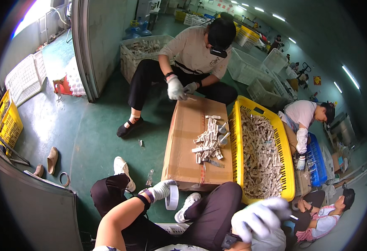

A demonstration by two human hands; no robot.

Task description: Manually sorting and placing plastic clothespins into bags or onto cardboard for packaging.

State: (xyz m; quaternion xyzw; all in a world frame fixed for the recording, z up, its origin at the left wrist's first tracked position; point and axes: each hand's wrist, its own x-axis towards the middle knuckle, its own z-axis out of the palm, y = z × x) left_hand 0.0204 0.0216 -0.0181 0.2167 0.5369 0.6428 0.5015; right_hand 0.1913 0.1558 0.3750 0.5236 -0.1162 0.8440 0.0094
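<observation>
My left hand (160,190), in a white glove, is closed on a roll of white tape (172,198) just off the near edge of a cardboard box (178,146). My right hand (261,219), gloved too, is raised near the close end of a yellow crate (289,190). Motion smears its fingers, so I cannot make out whether it holds anything. On the box lies a pile of small pale clip-like pieces (208,142), with a couple of clear bottle-like items (222,134) and a dark flat strip (215,163) beside it.
Many similar pale pieces (261,154) fill the yellow crate. Across the box sits a gloved co-worker (196,54); two other people (307,113) are to the right, near a blue crate (317,161). Shoes (52,160) and a tape ring (64,179) lie on the floor at left.
</observation>
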